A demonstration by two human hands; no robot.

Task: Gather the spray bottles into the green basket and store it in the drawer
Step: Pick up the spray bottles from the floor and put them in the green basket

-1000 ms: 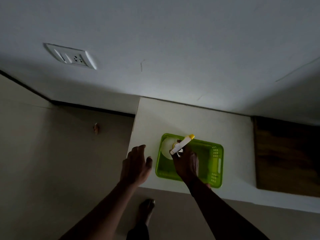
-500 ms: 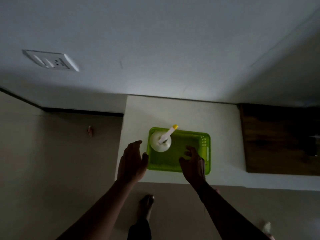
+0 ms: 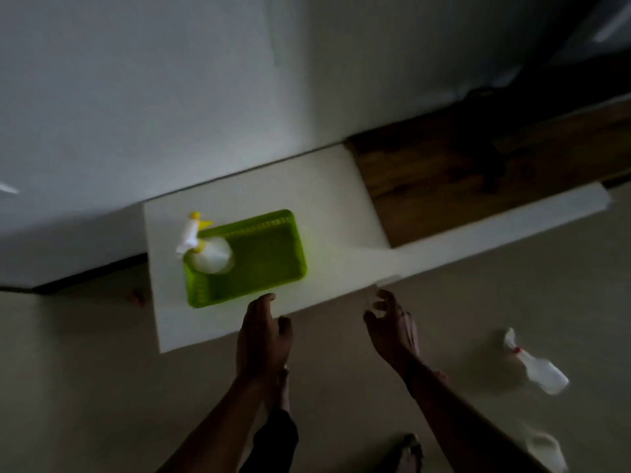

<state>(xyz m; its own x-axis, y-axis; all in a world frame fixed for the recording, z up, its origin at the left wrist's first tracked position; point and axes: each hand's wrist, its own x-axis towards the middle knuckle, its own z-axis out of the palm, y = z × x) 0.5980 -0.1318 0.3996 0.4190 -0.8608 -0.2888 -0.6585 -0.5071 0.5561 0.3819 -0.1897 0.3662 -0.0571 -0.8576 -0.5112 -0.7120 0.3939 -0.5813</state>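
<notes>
A green basket [image 3: 259, 264] rests on the white cabinet top [image 3: 334, 213]. In its left end stands a white spray bottle with a yellow nozzle [image 3: 208, 254]. A second white spray bottle with a red collar [image 3: 536, 363] lies on the floor at the right. Another pale bottle shape [image 3: 543, 448] shows at the lower right, partly behind my right forearm. My left hand [image 3: 263, 336] hovers at the cabinet's front edge, empty, fingers apart. Off the edge to the right, my right hand [image 3: 392, 326] is also empty, with fingers curled loosely.
A dark wooden surface [image 3: 461, 186] adjoins the white top on the right, with a white front strip [image 3: 512, 223] along it. The beige floor [image 3: 85, 387] lies below. My feet [image 3: 409, 452] show at the bottom. The scene is dim.
My right hand let go of the yellow-nozzled bottle in the basket and pulled back off the cabinet. The view swung right, bringing the floor bottles into sight.
</notes>
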